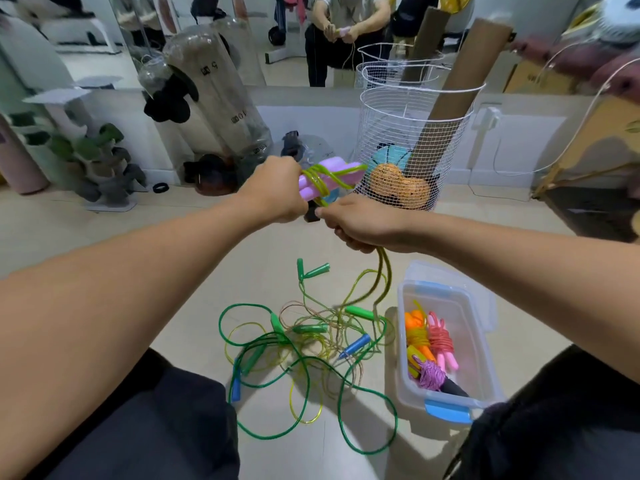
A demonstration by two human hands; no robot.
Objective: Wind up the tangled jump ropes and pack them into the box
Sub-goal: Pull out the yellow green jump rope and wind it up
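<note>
The yellow-green jump rope (317, 183) is being wound around its two pink handles (323, 178), which the left hand (277, 192) grips tightly with curled fingers. Just beside and below it, the right hand (360, 223) pinches the free cord, which hangs down to the tangled pile (304, 344) on the floor. I judge that the winding step is half done; next, more turns and freeing the cord are needed. Both forearms reach forward, raised. The box (485, 344) lies below, to the right.
</note>
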